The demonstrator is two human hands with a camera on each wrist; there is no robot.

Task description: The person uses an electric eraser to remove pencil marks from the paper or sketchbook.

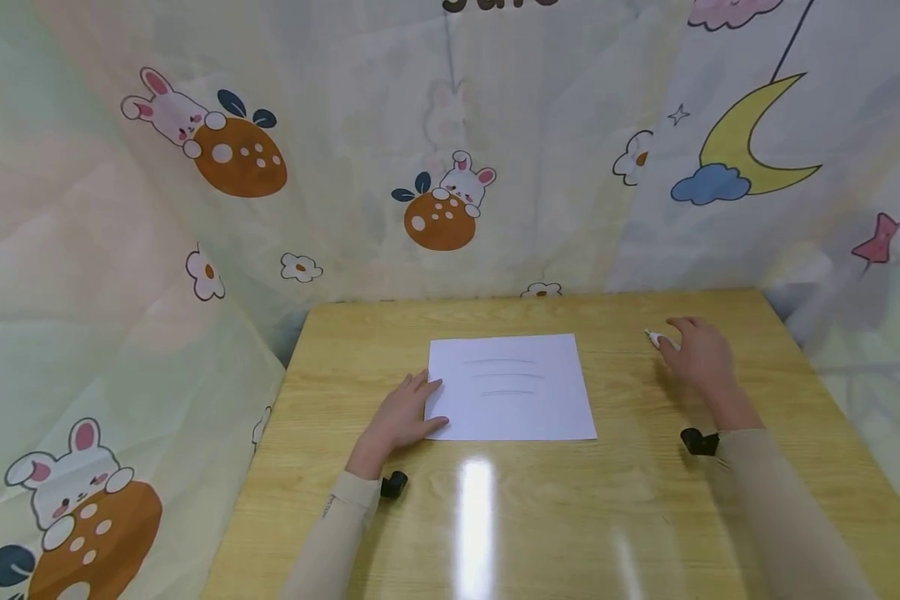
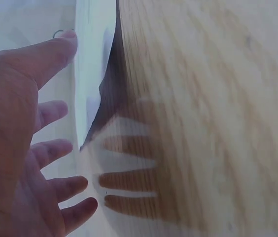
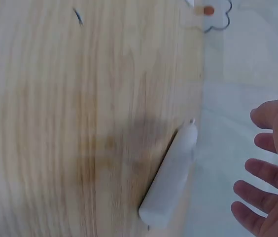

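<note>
A white sheet of paper with three faint drawn lines lies on the wooden table. My left hand is at the paper's left edge, fingers spread and its thumb and fingertips over the sheet. In the left wrist view the paper's edge looks slightly raised, beside my relaxed fingers. On the right, my right hand reaches above a white candle that lies on its side, with a tapered tip and short wick. The fingers of this hand are loosely bent and apart from the candle in the right wrist view.
The wooden table meets a patterned cloth backdrop at its back edge, with another cloth side on the left. Dark wrist cameras stick out beside both sleeves. A bright light reflection crosses the tabletop in front of the paper.
</note>
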